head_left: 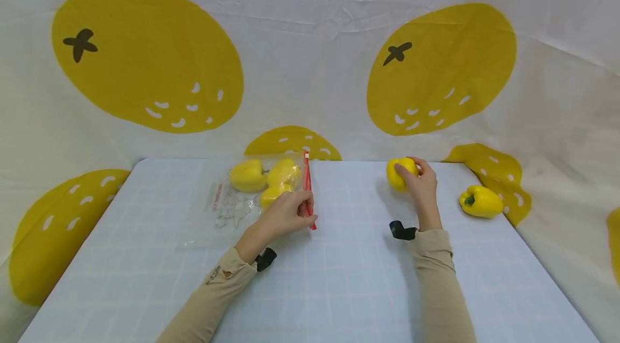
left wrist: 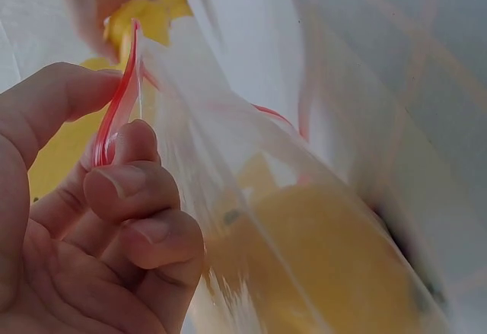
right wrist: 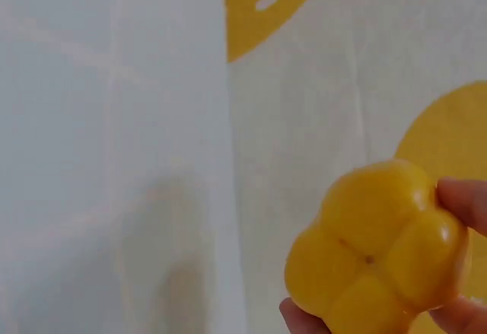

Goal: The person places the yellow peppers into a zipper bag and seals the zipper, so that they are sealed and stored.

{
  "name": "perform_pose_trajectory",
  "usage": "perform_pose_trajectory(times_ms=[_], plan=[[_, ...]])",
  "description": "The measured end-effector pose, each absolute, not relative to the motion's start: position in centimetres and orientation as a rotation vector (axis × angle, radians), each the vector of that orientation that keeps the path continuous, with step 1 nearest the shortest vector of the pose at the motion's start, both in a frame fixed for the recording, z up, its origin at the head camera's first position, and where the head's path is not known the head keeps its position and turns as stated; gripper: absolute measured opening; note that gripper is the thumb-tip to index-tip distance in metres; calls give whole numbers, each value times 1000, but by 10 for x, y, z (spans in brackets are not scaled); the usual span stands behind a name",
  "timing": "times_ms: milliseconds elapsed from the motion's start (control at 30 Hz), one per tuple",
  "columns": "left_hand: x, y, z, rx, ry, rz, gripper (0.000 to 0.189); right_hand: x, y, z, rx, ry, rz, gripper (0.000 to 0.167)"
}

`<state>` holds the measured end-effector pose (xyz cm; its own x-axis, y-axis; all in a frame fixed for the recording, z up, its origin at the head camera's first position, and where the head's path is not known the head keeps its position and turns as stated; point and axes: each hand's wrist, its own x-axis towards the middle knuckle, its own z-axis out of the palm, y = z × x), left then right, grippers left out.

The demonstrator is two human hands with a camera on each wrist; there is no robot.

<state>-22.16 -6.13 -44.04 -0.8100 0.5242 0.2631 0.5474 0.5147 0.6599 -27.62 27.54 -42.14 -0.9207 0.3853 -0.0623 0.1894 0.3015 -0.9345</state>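
A clear zip bag (head_left: pixel 198 224) with a red zip edge (head_left: pixel 308 176) lies on the left half of the table, several yellow bell peppers (head_left: pixel 248 175) inside it. My left hand (head_left: pixel 286 212) pinches the bag's red zip edge between thumb and fingers; the left wrist view shows the plastic edge (left wrist: pixel 114 117) standing up there. With its fingers around it, my right hand (head_left: pixel 422 187) holds another yellow bell pepper (head_left: pixel 398 173) above the table, right of the bag. In the right wrist view that pepper's lobed bottom (right wrist: pixel 369 258) faces the camera.
One more yellow bell pepper (head_left: pixel 481 202) with a green stem lies near the table's right edge. The table (head_left: pixel 334 289) has a pale checked cloth. Behind it hangs a white curtain (head_left: pixel 305 63) printed with large yellow fruit shapes.
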Motion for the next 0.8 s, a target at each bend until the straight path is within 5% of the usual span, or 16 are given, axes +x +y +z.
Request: perform_pose_trajectory(times_ms=[333, 800], plan=[[-222, -61, -441, -946, -2728, -1193, 21, -283, 195, -404, -304, -2212, 1987, 52], [-222, -61, -440, -947, -2708, -1200, 21, -266, 114, -458, -254, -2253, 2207, 42]])
